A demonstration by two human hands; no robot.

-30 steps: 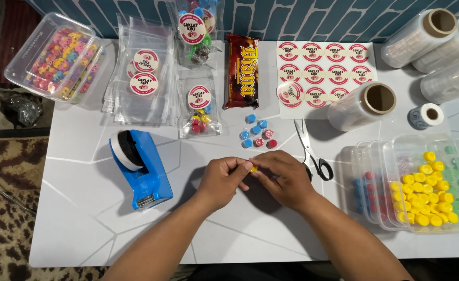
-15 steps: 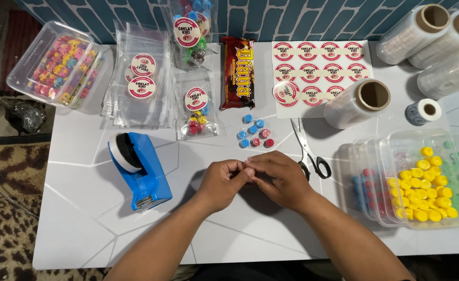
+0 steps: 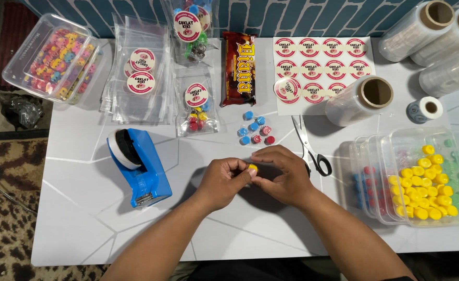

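My left hand (image 3: pixel 222 182) and my right hand (image 3: pixel 281 174) meet over the middle of the white table (image 3: pixel 83 218). Between their fingertips sits a small yellow candy (image 3: pixel 252 168), pinched from both sides. Whether a clear bag is also held there I cannot tell. Just beyond the hands lie several loose blue and red wrapped candies (image 3: pixel 255 131). Black-handled scissors (image 3: pixel 308 148) rest on the table right of my right hand.
A blue tape dispenser (image 3: pixel 138 166) stands left. Clear stickered bags (image 3: pixel 141 78), a filled candy bag (image 3: pixel 197 109), a dark chocolate pack (image 3: pixel 239 67) and a sticker sheet (image 3: pixel 320 65) lie behind. Candy tubs (image 3: pixel 422 177) sit right, film rolls (image 3: pixel 362 99) far right, another tub (image 3: pixel 52 57) far left.
Both hands stay together at the table's middle, their fingers shifting around the yellow candy. The camera view has shifted slightly; nothing on the table has moved.
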